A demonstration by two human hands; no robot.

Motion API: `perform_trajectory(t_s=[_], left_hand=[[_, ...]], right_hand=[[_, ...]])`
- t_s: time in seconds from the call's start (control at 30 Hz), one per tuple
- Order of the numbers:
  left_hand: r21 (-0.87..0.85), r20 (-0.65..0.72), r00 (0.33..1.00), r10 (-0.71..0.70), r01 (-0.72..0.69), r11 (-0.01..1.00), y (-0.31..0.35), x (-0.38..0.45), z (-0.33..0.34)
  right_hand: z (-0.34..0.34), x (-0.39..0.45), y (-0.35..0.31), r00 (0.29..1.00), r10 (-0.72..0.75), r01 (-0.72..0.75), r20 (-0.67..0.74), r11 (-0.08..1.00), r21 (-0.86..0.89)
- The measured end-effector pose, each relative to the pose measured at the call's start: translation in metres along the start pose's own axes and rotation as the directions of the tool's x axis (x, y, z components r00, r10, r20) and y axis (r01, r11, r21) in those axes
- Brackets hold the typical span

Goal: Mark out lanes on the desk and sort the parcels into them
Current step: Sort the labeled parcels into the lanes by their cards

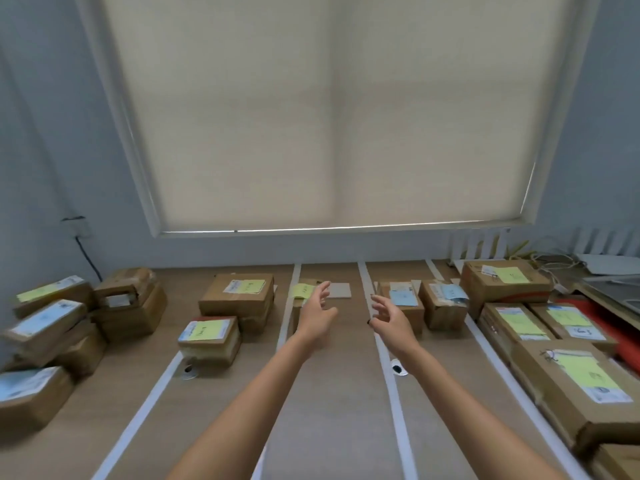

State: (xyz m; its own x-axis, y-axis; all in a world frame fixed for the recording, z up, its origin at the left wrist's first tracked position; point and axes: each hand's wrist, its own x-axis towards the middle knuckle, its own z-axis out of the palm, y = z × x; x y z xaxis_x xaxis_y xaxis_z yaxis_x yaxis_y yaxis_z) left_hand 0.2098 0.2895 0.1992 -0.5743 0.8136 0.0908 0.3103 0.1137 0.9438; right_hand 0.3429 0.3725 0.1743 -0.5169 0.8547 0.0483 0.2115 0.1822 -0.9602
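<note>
The wooden desk [332,393] carries several white tape strips [391,375] that run front to back as lanes. Brown cardboard parcels with yellow or blue notes lie in them. Both my arms stretch forward over the middle lane. My left hand [317,315] is open, fingers spread, just in front of a small parcel with a yellow note [302,293]. My right hand [389,315] is open too, beside a parcel with a blue note [401,297]. Neither hand holds anything.
An unsorted heap of parcels [52,327] fills the left end. Two parcels [211,337] lie in the left lane, several long boxes [568,372] in the right lane. Two cable grommets [398,368] sit in the desk. A closed blind [329,116] hangs behind; cables and a tray sit far right.
</note>
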Motion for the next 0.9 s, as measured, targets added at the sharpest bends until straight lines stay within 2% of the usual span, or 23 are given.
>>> perform_trajectory(t_s=[0.2,0.33,0.7,0.9], left_hand=[[0.046,0.037,0.999,0.006,-0.008,0.999,-0.03,0.004,-0.13],[0.064,0.052,0.999,-0.003,0.0,0.998,-0.051,0.003,-0.191],[-0.066,-0.003,0.994,-0.105,0.105,0.992,-0.086,-0.011,-0.287],[-0.098,-0.042,0.989,-0.141,0.137,0.986,-0.116,-0.009,-0.334]], right_hand=[[0.123,-0.012,-0.048,0.999,0.026,-0.025,-0.033,0.999,0.039],[0.192,-0.019,-0.077,0.999,0.032,-0.028,-0.044,0.997,0.068],[0.293,-0.024,-0.112,0.997,0.015,-0.021,0.073,0.996,0.083],[0.355,-0.029,-0.111,0.985,0.059,-0.071,0.164,0.995,0.072]])
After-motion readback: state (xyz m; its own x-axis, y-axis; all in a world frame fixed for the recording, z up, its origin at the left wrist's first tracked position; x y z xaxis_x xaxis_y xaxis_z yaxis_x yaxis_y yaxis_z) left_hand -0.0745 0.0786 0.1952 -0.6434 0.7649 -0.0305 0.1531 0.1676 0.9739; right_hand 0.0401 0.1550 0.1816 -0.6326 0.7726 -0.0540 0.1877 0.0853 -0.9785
